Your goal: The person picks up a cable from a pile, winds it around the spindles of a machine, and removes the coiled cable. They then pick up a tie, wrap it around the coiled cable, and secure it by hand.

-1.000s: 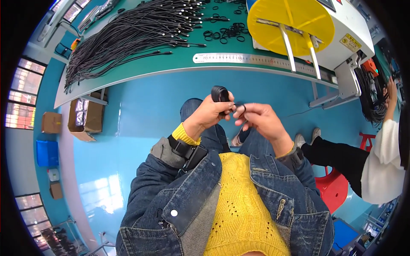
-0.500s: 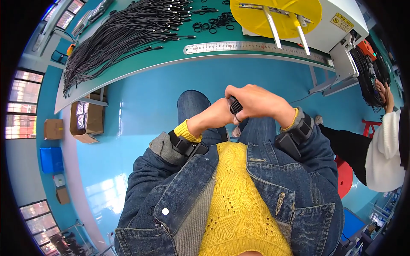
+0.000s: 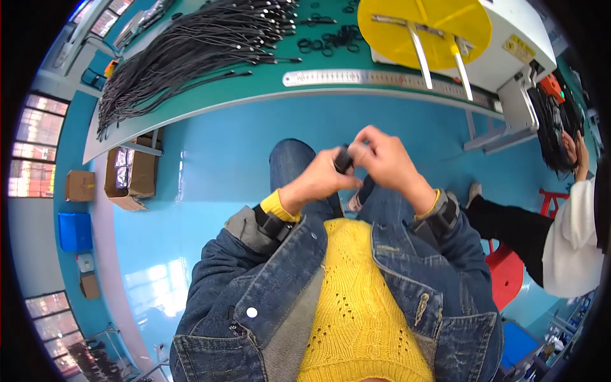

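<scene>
Mid-frame, left hand (image 3: 318,173) grips a black bundle (image 3: 344,160), likely light, springy, best held mid-length; right hand (image 3: 386,163) curled beside it, hold unclear

right hand (image 3: 387,167) drawn back from across the left hand (image 3: 318,175), fingers (image 3: 361,153) now bent beside the black bundle (image 3: 344,160), bundle showing less than a second ago

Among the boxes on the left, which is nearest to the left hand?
The open brown box by the table leg; the others are farther from the left hand, near the wall.
</scene>
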